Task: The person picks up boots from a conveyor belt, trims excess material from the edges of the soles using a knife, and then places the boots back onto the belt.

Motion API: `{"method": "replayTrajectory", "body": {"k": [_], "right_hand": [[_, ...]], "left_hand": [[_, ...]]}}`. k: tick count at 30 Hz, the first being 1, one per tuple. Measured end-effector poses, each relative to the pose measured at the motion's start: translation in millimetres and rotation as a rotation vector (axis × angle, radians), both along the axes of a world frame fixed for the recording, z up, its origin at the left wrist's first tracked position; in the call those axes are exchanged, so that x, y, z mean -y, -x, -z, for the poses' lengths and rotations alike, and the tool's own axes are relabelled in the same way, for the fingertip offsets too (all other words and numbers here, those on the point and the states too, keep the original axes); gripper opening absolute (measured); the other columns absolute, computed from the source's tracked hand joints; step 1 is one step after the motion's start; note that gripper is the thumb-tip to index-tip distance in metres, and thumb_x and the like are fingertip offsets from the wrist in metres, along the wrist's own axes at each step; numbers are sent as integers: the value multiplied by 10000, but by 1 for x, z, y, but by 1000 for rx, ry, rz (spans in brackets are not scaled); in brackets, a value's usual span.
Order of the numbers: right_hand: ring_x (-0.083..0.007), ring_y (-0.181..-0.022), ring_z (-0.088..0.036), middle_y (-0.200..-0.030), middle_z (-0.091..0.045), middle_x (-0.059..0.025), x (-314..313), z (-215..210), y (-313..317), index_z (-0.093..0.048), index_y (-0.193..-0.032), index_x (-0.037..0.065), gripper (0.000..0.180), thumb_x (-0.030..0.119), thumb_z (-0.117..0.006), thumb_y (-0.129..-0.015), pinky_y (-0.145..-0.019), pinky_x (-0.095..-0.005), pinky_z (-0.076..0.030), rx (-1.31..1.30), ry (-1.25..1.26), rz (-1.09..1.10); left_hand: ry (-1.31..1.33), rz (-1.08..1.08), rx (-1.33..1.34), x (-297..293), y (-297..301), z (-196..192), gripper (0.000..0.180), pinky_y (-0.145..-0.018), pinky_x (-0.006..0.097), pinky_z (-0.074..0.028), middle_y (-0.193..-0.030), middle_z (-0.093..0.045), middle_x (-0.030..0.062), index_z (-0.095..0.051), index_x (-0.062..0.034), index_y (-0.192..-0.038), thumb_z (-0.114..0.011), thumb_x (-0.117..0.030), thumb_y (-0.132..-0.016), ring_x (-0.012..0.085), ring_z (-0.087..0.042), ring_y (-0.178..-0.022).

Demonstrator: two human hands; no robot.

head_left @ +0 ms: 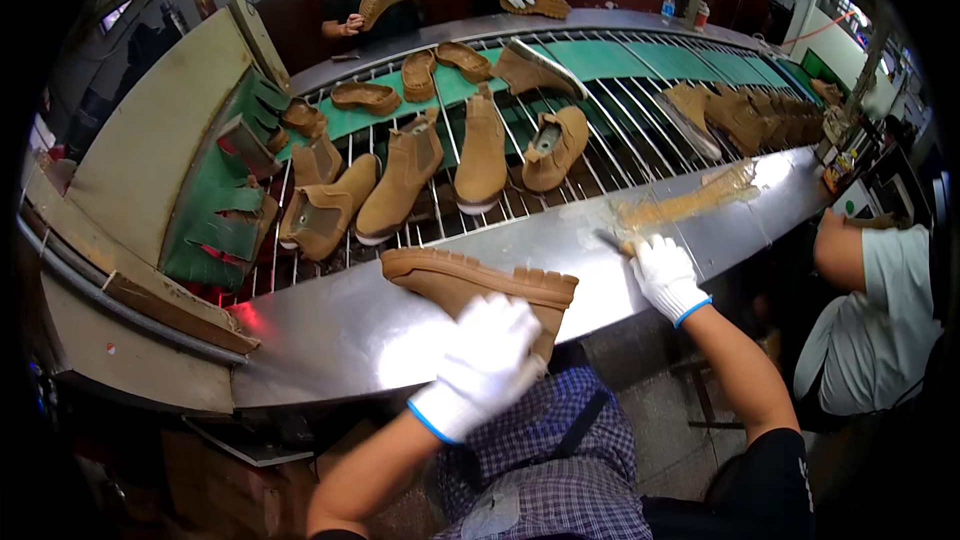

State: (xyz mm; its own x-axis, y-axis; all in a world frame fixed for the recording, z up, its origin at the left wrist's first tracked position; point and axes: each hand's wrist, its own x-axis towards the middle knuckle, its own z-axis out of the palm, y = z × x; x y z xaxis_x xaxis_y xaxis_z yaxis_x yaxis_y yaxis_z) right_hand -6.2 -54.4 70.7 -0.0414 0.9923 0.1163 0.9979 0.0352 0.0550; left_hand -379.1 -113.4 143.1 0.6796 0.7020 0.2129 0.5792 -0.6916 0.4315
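In my white-gloved left hand (485, 365) is a tan ankle boot (470, 280), tipped over with its ridged sole facing up and away from me. My fingers are closed round the upper, and the hand is slightly blurred. My right hand (665, 275), gloved the same way, grips a small tool (608, 240) with a dark, flat end; whether it is a brush or a blade I cannot tell. It is low over the metal ledge (330, 330), beside a smeared strip of yellowish glue-like residue (690, 202).
Tan boots (403, 175) and loose soles (365, 97) lie on a bar rack over a green belt (640, 60). More boots (750, 120) line up at right. Two gloved co-workers handle footwear opposite; another person's arm (845, 250) is close on my right. A board (165, 130) rises at left.
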Motion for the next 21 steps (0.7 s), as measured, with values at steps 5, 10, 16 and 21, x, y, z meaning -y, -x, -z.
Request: {"method": "replayTrajectory", "body": {"k": [5, 10, 16, 21], "right_hand": [[-396, -936, -741, -1116, -728, -227, 23, -25, 15, -595, -1398, 78, 434, 308, -611, -1029, -849, -510, -586, -722, -20, 262], [-435, -1025, -755, -1219, -720, -256, 124, -78, 117, -561, -1449, 29, 508, 260, -678, -1011, -898, -447, -616, -745, 21, -193], [-329, -725, -741, -1010, -721, -172, 113, -37, 115, -532, -1482, 112, 549, 404, -654, -1033, -637, -426, -611, -420, 29, -192], [-412, -893, -766, -1003, -754, -247, 88, -44, 131, -620, -1425, 64, 504, 338, -706, -1010, -811, -438, -624, -776, 205, -126]], "left_hand": [[-341, -164, -219, -82, 40, -35, 837, -1060, 481, -467, -1097, -642, 128, -665, -83, -1304, -909, -574, -671, 358, -592, -1107], [-91, -237, -556, -59, 34, -33, 810, -900, 454, -547, -1107, -662, 138, -682, -87, -1298, -846, -670, -761, 328, -658, -1032], [-28, -162, -332, -60, 0, -23, 984, -935, 451, -582, -1277, -699, 190, -484, -6, -1519, -887, -481, -757, 366, -716, -1071], [149, -213, -296, -77, -9, -22, 975, -1002, 454, -569, -1351, -703, 206, -517, -110, -1533, -908, -460, -711, 399, -718, -1174]]}}
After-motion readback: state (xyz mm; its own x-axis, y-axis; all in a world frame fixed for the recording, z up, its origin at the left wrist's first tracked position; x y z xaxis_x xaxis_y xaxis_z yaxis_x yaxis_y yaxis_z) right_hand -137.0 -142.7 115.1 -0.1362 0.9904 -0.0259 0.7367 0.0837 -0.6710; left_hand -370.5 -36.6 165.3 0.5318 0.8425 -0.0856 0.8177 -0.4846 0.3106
